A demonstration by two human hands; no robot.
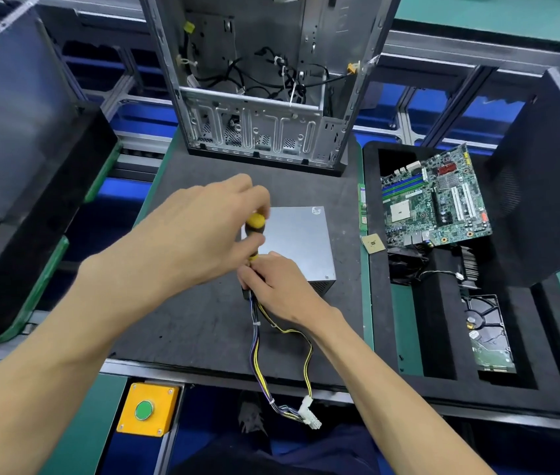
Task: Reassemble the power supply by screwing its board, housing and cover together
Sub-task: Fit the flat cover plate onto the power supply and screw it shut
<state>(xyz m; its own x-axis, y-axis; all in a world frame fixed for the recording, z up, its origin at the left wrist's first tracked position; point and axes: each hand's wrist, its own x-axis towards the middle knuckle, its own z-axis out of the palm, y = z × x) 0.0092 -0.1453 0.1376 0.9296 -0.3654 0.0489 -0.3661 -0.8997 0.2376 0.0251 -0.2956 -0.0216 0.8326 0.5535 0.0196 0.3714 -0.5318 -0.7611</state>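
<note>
A grey metal power supply (pixel 301 243) lies on the dark mat (pixel 196 323) in the middle of the bench, cover side up. My left hand (pixel 203 231) grips the top of a yellow and black screwdriver (pixel 254 231) that stands upright at the box's near left corner. My right hand (pixel 271 286) curls around the lower shaft at that corner, hiding the tip and any screw. A bundle of yellow, black and purple cables (pixel 271 354) runs from under my right hand down to white connectors (pixel 309 414) past the mat's front edge.
An open computer case (pixel 258 97) stands at the back of the mat. A black foam tray (pixel 443 337) on the right holds a motherboard (pixel 436 200), a loose processor chip (pixel 373 243) and a hard drive (pixel 489 334). A yellow box with a green button (pixel 148 409) sits at the front.
</note>
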